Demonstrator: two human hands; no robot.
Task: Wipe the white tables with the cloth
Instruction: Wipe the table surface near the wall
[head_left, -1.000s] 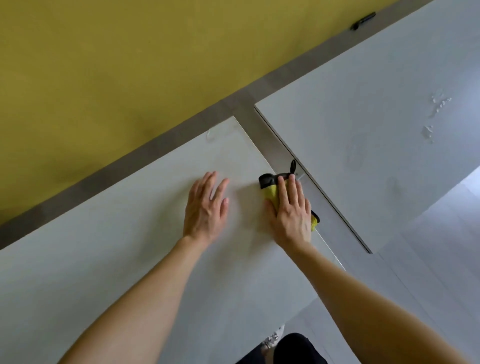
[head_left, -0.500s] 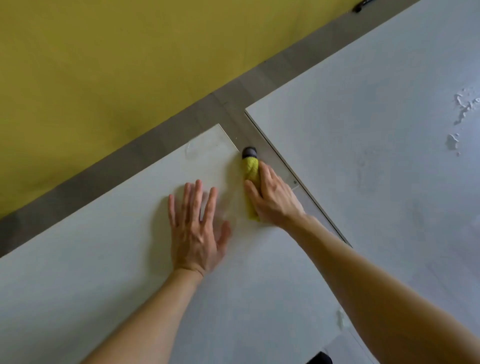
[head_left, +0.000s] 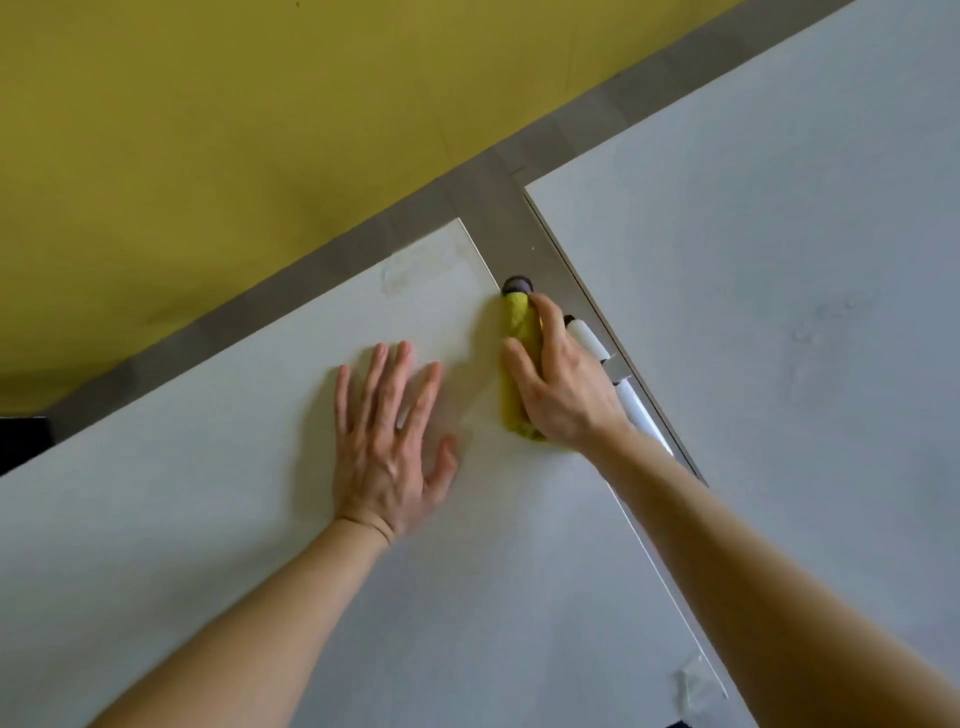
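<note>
- Cloth (head_left: 517, 358) has moved along the right edge of the near bench (head_left: 208, 519) in the last second, from mid-edge towards the far corner. It is now bunched into a long yellow roll instead of a flatter wad. Its dark tip (head_left: 517, 285) pokes just past the edge.
- Right hand (head_left: 566, 387) keeps its grip closed over the roll and presses it to the bench. The fingers curl down the roll's right side and the thumb lies on its left.
- Left hand (head_left: 389, 441) lies flat with fingers spread and holds nothing. It was level with the right hand a second ago; now it sits at 8 o'clock from the cloth, bracing.
- Judgement: the right edge strip looks mostly covered.
- A dull smudge (head_left: 415, 265) at 10 o'clock from the cloth's tip, near the corner, is not yet reached.
- A pale scrap (head_left: 691, 680) at 5 o'clock also remains.
- The far bench (head_left: 779, 364) at 3 o'clock is untouched by either hand.
- Edges: the bench edge runs right under the right hand. Beyond it a grey floor strip (head_left: 498, 228) separates the two benches.
- White tubes (head_left: 589, 335) lie in that gap, just beside the knuckles.
- Room: towards 12 o'clock only a short run is left before the corner, with the yellow wall (head_left: 208, 130) beyond. Towards 9 o'clock the bench top is wide open apart from the left hand.
</note>
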